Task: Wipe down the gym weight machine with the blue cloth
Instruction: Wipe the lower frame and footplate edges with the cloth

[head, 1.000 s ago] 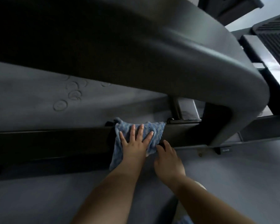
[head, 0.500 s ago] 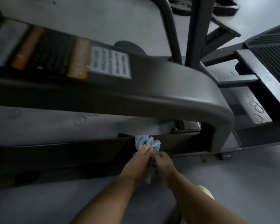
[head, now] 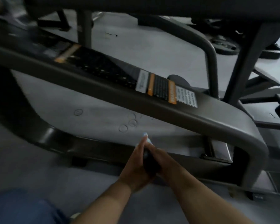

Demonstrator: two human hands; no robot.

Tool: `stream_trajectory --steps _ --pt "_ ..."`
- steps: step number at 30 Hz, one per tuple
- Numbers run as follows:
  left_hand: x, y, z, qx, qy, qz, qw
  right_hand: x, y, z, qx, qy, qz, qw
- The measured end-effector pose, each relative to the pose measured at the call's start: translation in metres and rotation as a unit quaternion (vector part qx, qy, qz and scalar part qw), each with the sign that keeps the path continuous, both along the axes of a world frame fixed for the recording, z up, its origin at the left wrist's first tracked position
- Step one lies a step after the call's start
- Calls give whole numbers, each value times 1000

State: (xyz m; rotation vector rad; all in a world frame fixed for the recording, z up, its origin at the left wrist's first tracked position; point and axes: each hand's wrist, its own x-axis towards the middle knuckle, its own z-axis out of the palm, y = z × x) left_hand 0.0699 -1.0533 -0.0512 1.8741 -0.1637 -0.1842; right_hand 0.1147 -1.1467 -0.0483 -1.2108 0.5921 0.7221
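both hands [head: 149, 164] clasp blue cloth [head: 146, 137] near machine frame [head: 200, 117]

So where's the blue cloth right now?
In the head view it sits low and centre, squeezed between the left hand and right hand. Only a bit of blue cloth peeks above the fingertips, before the machine's lower bar.

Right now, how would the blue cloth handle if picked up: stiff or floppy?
Probably floppy: the blue cloth is mostly swallowed between the left hand and right hand, only a scrap peeking out. Likely light, since it bunches so small.
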Motion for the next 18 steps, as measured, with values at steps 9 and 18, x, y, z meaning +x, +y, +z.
stream_trajectory --steps 9,18 --pt "-4 80 49 -49 -32 369 927 -10 86 57 11 -117 81 990" --pt "-22 163 90 -1 -38 382 923 -16 148 119 24 -218 139 966"
